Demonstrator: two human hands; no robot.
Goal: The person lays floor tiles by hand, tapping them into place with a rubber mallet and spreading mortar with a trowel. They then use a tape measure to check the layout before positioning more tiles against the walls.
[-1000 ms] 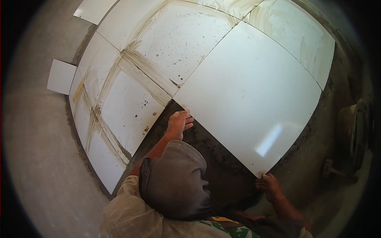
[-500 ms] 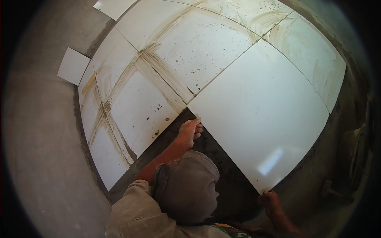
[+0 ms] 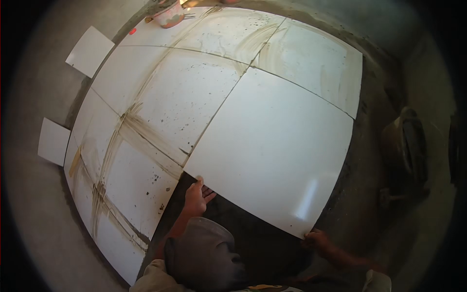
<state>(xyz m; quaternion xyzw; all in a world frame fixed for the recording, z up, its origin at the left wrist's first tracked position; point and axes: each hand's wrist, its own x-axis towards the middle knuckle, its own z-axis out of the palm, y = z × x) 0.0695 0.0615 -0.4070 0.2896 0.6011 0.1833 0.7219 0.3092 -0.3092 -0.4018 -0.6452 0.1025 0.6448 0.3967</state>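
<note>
Grey floor (image 3: 29,204) runs round the edges, with white tiles (image 3: 180,92) over most of the middle and smeary brown joints between them. Head view, only one going: the big clean tile (image 3: 277,151) sits up against its neighbours on its two far sides, near edge alongside a dark patch (image 3: 253,238). Left hand (image 3: 195,198) has its grip nipped onto that edge near the left corner, thumb at the rim, other fingers loosely curled below. Right hand (image 3: 317,239) has a small pinch grip closed on the near right corner. Can't tell from where I'm standing whether that edge is raised.

For doing it well, I reckon: keep both hands level so neither corner digs in, watch the joints on both sides, and keep fingertips from getting trapped underneath. Slab that big probably chips if a corner knocks its neighbour. Hammer-like tool (image 3: 389,197) is off to the right, well apart from the hands.
</note>
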